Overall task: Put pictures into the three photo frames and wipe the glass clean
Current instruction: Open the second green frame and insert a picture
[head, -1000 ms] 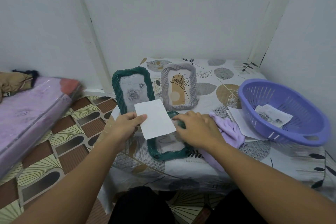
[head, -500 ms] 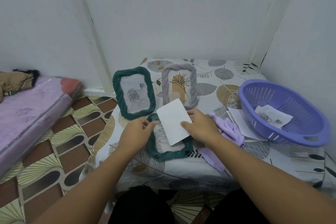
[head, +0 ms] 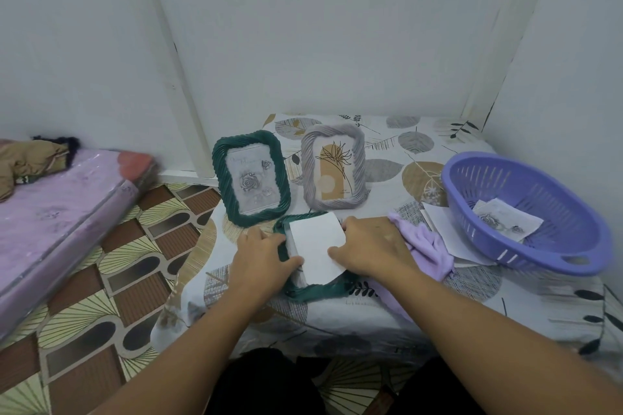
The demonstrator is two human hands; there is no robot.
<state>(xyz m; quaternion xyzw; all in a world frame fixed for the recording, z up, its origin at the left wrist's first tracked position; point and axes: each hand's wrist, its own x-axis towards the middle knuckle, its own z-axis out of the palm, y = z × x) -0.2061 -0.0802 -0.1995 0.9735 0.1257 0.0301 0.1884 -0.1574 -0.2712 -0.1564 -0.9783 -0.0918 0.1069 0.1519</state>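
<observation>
Two frames stand upright at the back of the low table: a dark green frame with a grey rose picture and a grey frame with a tan flower picture. A third green frame lies flat near the front edge. A white card rests tilted over its opening. My left hand holds the card's left edge, thumb on the card. My right hand holds its right edge. A lilac cloth lies just right of my right hand.
A purple plastic basket at the right holds a printed picture, with white sheets under its near side. The table has a leaf-patterned cover. A pink mattress lies at the left on the patterned floor. Walls close behind.
The white card has come down from above the table's left onto the flat green frame. My right hand has left the frame and taken the card's right edge.
</observation>
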